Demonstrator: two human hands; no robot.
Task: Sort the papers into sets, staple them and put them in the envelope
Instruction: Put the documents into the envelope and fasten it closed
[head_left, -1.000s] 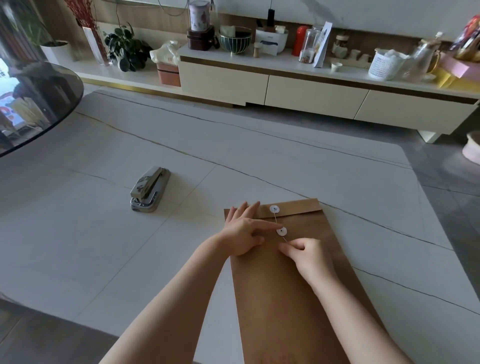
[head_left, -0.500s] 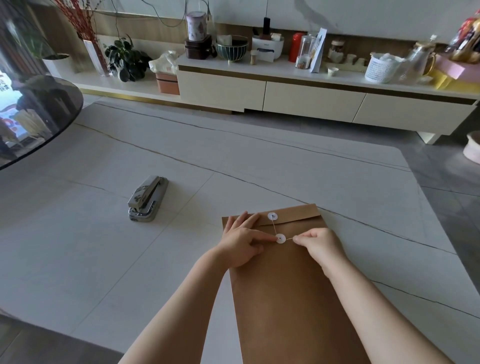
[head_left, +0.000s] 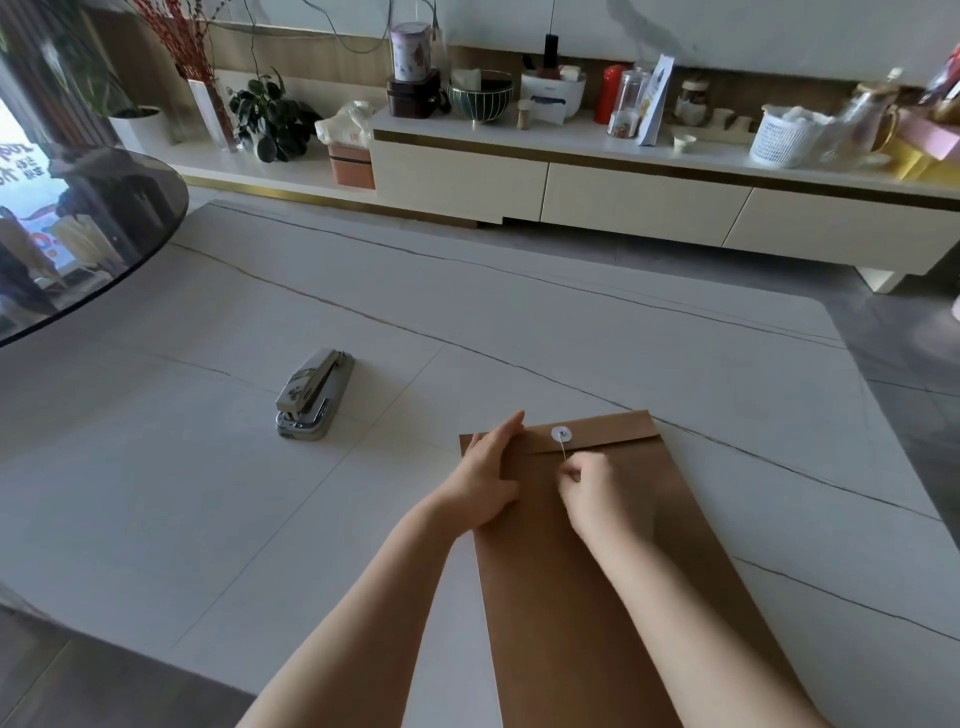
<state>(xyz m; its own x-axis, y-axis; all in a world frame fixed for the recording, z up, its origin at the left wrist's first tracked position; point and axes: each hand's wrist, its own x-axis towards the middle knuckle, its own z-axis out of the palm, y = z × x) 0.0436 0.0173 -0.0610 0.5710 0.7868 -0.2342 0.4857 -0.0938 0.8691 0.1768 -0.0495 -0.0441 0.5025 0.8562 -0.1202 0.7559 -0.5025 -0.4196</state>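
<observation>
— White marble-look table (head_left: 597, 322) fills most of the frame, with a long cream sideboard (head_left: 644, 192) crowded with jars and bowls along the top. What's on the table?

— Low and right of centre lies a brown envelope (head_left: 613, 597), flat, flap folded shut at its far end. One white string button (head_left: 561, 434) shows on the flap.

— And the hands?

— The left hand (head_left: 485, 480) lies on the envelope's upper left corner, fingers straight and together, pressing it down. The right hand (head_left: 592, 491) is curled just below the flap, pinching the thin string (head_left: 563, 453) that runs down from the button.

— Anything else nearby?

— A silver stapler (head_left: 314, 393) sits left of centre, well apart from the envelope. A dark round glass tabletop (head_left: 88, 234) overlaps the left edge, and a potted plant (head_left: 270, 122) stands upper left.
</observation>
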